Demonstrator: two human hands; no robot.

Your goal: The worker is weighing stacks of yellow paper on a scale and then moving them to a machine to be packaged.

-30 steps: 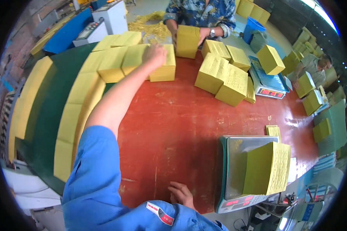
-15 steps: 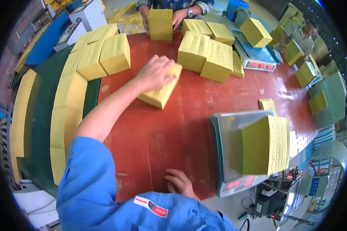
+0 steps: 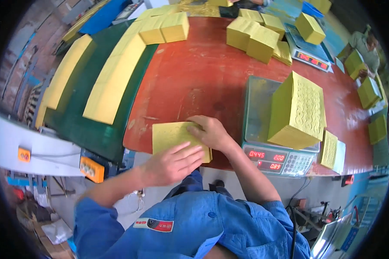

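Observation:
A stack of yellow paper sheets [image 3: 170, 133] with a stamped pattern lies at the near edge of the red table [image 3: 173, 86]. My left hand [image 3: 175, 163] presses its stretched fingers against the stack's near side. From the right, my right hand [image 3: 208, 131] grips the stack, thumb on top and fingers over the far edge. Both hands hold it between them, covering its right part. Right of my right hand is a scale [image 3: 259, 99] with a lit red display, and a tall yellow paper stack [image 3: 296, 112] stands on it.
Long rows of yellow paper [image 3: 116, 77] sit on the green belt [image 3: 80, 108] at left. Several yellow stacks [image 3: 253, 36] stand at the far side near a second scale [image 3: 309, 54]. A thin paper bundle [image 3: 329, 149] lies beside the near scale. A person [image 3: 366, 49] is at far right.
The stack under my left hand has come from the table's middle to its near edge. My right hand has joined it there. The view has shifted.

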